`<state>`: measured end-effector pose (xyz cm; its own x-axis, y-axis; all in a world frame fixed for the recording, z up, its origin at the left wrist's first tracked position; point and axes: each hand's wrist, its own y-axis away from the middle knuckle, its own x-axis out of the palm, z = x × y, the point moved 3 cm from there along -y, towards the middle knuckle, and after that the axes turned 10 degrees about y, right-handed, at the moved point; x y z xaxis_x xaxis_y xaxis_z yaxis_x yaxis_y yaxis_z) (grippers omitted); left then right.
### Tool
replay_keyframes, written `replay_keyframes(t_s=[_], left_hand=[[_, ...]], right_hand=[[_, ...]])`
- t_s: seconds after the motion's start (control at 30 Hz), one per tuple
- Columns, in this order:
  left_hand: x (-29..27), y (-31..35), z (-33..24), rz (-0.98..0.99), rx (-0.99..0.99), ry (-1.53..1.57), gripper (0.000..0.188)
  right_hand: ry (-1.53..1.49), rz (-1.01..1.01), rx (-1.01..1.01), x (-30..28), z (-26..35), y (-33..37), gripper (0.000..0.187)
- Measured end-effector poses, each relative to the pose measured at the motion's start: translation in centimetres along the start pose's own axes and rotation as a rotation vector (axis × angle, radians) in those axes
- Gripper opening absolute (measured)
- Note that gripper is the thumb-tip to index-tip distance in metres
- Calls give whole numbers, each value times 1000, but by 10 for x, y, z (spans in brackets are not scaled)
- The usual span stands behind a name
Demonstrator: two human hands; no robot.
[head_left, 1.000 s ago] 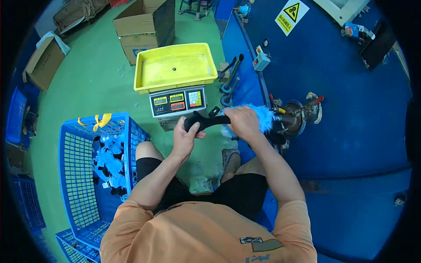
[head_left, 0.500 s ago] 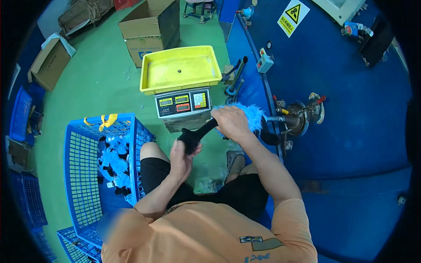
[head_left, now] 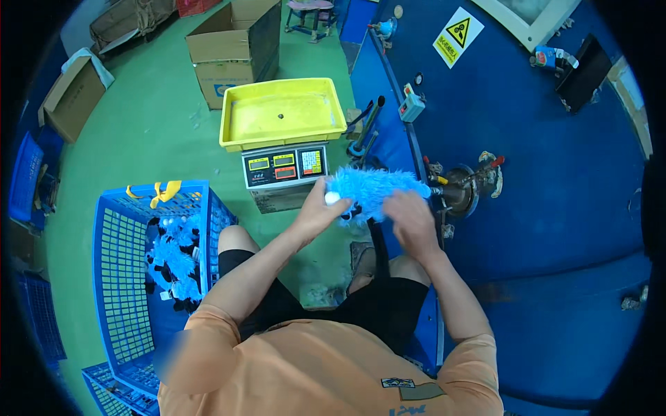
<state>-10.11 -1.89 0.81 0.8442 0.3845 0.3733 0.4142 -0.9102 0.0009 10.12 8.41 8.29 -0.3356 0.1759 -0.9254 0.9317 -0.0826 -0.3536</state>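
A furry blue plush toy [head_left: 374, 191] with a white ball at its left end is held out in front of me, past my knees. My left hand [head_left: 320, 209] is closed on that end, its thumb beside the white ball. On the toy's right side lies my right hand [head_left: 413, 220], its fingers blurred and partly lost against the fur. A long black limb [head_left: 379, 253] dangles from the toy between my legs. Close to the toy's right end is a round metal fitting [head_left: 459, 193] on the blue machine; whether they touch is hidden.
A blue crate [head_left: 125, 277] holding several similar blue and black toys stands at my left. Ahead is a scale [head_left: 286, 165] carrying a yellow tray [head_left: 232, 121]. The blue machine wall [head_left: 548, 229] fills the right side. Cardboard boxes [head_left: 225, 73] stand farther back.
My left hand has let go of the black limb and moved up to the toy's left end. The limb now hangs down. My right hand has shifted right and nearer to me along the toy.
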Motion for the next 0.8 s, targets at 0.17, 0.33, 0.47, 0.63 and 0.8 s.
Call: replay_keyframes(t_s=[0.17, 0.33, 0.47, 0.63, 0.8], left_hand=[[6, 29, 14, -45, 170, -407, 59], [35, 58, 66, -20, 28, -483, 55], [52, 8, 96, 18, 104, -359, 43], [37, -11, 115, 169, 38, -183, 43], [24, 1, 94, 153, 27, -106, 46]], right_hand=[[15, -22, 535, 27, -20, -53, 39], [-60, 227, 323, 35, 11, -96, 46], [72, 251, 180, 40, 21, -105, 45], [183, 29, 134, 59, 14, -95, 41], [222, 81, 236, 57, -2, -82, 56]])
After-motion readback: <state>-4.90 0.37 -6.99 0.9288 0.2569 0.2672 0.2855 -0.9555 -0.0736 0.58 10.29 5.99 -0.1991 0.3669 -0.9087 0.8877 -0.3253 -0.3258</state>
